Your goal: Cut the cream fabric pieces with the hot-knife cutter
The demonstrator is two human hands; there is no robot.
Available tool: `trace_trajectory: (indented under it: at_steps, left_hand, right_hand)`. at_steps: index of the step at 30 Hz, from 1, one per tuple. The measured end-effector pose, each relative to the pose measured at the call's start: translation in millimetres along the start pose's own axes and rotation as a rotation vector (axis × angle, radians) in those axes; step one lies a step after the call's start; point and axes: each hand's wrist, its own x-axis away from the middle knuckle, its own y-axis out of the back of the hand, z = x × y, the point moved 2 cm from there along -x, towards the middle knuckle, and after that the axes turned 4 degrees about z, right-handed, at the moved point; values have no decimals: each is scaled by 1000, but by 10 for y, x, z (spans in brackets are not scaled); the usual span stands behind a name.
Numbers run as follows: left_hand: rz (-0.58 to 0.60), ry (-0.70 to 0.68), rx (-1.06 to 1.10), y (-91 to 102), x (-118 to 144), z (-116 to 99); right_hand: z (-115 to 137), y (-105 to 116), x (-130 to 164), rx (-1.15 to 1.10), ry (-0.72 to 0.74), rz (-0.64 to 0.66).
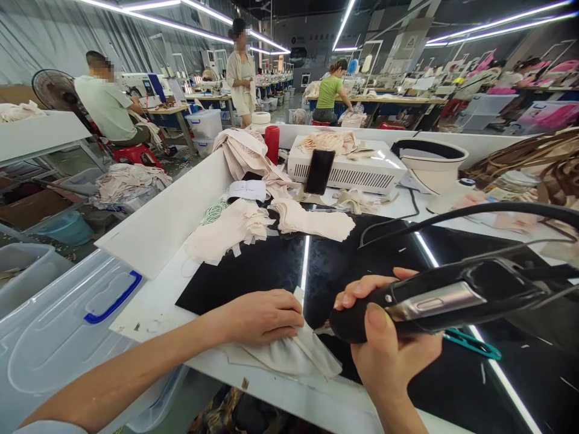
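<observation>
Black handheld tool (434, 301) in right hand (389, 349), pale fabric (294, 352) flattened

I log, near: black handheld tool (434, 298) with a silver panel; white cloth piece (294, 352); glossy black mat (344, 265) on the white counter (149, 307); teal scissors (473, 342). Left: clear bin lid (58, 337), blue handle. Far: beige fabric stacks (253, 223), red cylinder (272, 143), white box (348, 170).

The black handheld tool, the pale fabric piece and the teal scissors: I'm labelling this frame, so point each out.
black handheld tool (434, 298), head view, silver trigger plate.
pale fabric piece (294, 355), head view, folded middle.
teal scissors (473, 343), head view, handle.
</observation>
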Motion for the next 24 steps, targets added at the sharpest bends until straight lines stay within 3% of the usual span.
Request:
trace_trajectory:
  at_steps: [11,18,24]
  left_hand:
    - [1,24,-64,-31,129,-97]
    - [-29,22,-115,-70,167,-130]
    - [-41,20,-119,-114,175,-109]
  right_hand:
    - [20,-28,83,-34,-17,26]
    - [-44,-108,-75,-48,3,-61]
    - [-175,-159,-132,-94,-19,-63]
